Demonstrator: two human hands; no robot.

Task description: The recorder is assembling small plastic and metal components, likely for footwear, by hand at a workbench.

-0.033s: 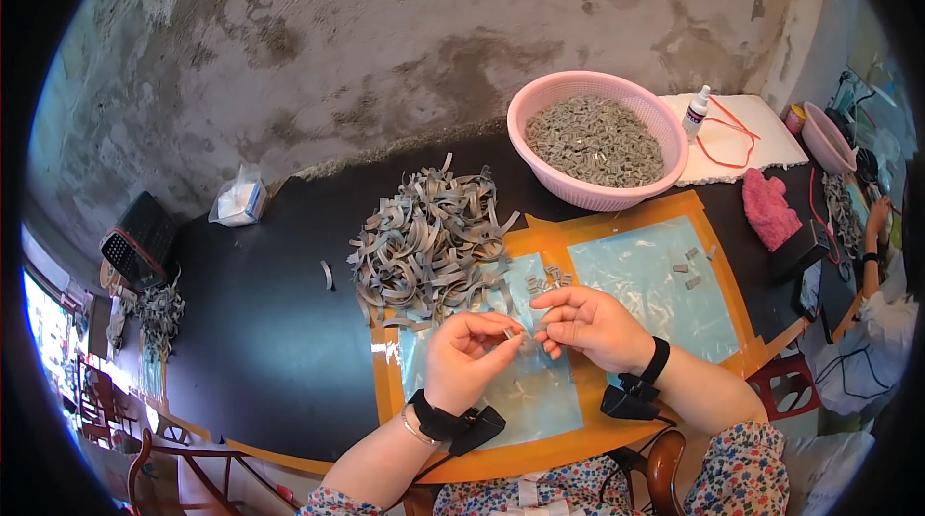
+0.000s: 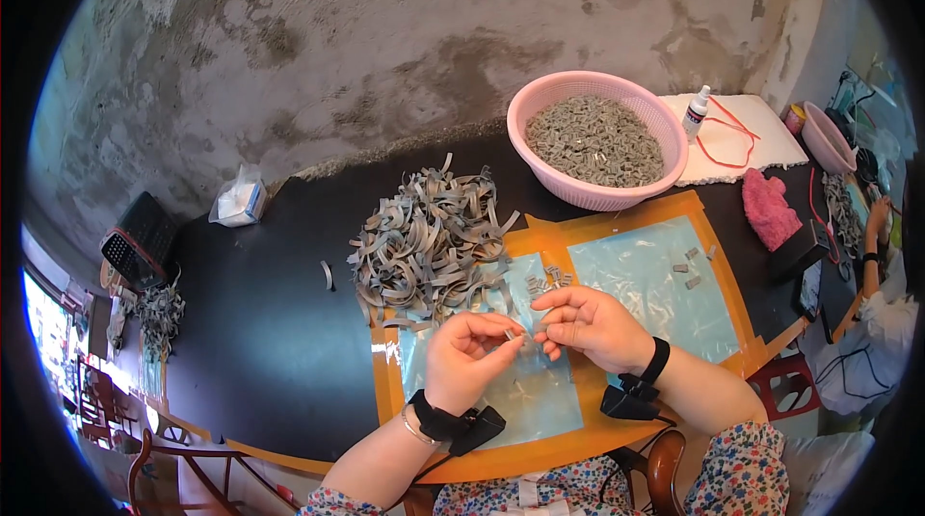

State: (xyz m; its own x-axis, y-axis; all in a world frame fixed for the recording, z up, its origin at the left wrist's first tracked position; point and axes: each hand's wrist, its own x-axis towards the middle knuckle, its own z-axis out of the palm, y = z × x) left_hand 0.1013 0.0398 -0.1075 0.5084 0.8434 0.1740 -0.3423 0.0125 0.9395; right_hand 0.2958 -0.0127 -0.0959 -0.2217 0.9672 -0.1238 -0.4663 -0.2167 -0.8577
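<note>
A: What is seen, from the largest thing down?

B: A dark worktop point(image 2: 260, 343) is set against a rough grey wall. An orange-edged board with clear blue sheets point(image 2: 646, 275) is laid on its near right part. A pink basket point(image 2: 597, 193) filled with small grey pieces is placed at the far right, and a heap of grey strips point(image 2: 429, 246) is piled just left of it, overlapping the board's far left corner.

A: And the hands?

B: The left hand point(image 2: 472, 362) and the right hand point(image 2: 588, 323) are held together over the board, near its left sheet. A small grey piece point(image 2: 515, 334) is pinched between them; the fingers of both hands are closed on it. A dark band is worn on each wrist.

A: Anything smaller nearby?

B: A few loose grey clips point(image 2: 689, 270) are scattered on the right sheet, well apart from the hands.
</note>
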